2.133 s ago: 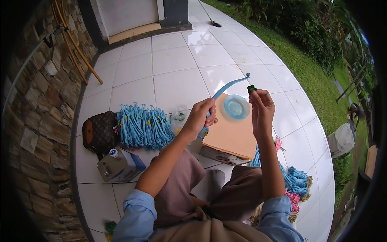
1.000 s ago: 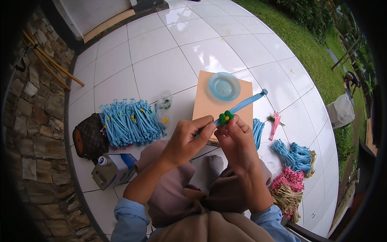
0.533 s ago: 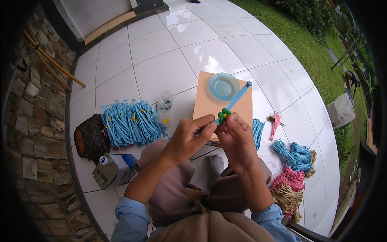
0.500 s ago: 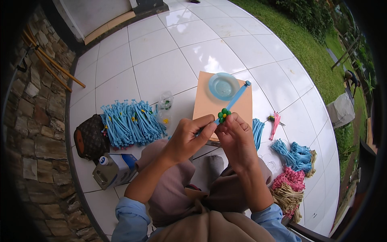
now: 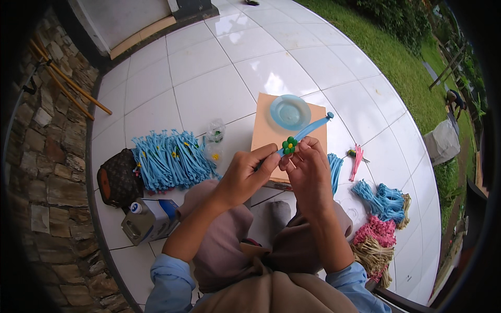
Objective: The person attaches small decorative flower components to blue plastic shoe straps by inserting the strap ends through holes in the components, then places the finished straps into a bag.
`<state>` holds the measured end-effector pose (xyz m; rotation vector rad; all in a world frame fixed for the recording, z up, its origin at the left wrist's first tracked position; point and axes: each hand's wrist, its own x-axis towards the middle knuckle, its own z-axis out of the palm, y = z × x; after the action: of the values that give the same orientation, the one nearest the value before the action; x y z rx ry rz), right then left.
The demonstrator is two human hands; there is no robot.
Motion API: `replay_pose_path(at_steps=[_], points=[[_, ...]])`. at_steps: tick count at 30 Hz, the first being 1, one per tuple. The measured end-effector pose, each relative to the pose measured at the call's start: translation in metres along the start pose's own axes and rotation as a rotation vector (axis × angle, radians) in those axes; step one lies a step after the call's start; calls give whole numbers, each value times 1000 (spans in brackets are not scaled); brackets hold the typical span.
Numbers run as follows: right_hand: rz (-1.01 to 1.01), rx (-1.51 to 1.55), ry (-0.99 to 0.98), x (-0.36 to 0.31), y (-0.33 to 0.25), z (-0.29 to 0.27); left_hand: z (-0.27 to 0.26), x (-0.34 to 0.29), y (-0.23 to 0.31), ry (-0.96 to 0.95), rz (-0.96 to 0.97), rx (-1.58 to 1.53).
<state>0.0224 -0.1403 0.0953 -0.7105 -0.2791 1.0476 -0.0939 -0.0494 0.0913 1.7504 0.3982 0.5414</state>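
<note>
My left hand (image 5: 246,175) is closed, its thumb and forefinger pinching one end of a blue rubber strap (image 5: 313,126) that looks like a flip-flop strap. Beside it, my right hand (image 5: 310,177) has its fingertips closed around the strap at a green flower (image 5: 290,145) with a yellow centre. The flower faces up on the strap, between my two hands. The strap's free part runs up to the right and ends in a round blue knob. Below the hands' far side stands a tan board-topped box (image 5: 263,122), carrying a translucent blue bowl (image 5: 289,112).
Left of me lie a pile of blue straps (image 5: 172,159), a brown bag (image 5: 119,177), a grey jerrycan (image 5: 148,221) and clear plastic bags (image 5: 215,130). Blue bundles (image 5: 383,201), pink ones (image 5: 374,232) and beige ones (image 5: 373,255) lie right. A person (image 5: 455,101) bends over on the grass.
The flower has turned to face upward more, and the strap's knobbed end has swung right and slightly down. My right fingers have shifted their grip beside the flower.
</note>
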Motion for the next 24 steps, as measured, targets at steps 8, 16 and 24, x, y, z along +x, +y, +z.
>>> replay_pose_path(at_steps=[8,16,24], points=[[-110,-358,6,12,6,1,6,3,-5,77,-62,-50],[-220,-523,30,22,7,-6,7,4,-10,102,-94,-86],[-372,-764,-103,41,7,-13,-18,6,-16,16,-168,-369]])
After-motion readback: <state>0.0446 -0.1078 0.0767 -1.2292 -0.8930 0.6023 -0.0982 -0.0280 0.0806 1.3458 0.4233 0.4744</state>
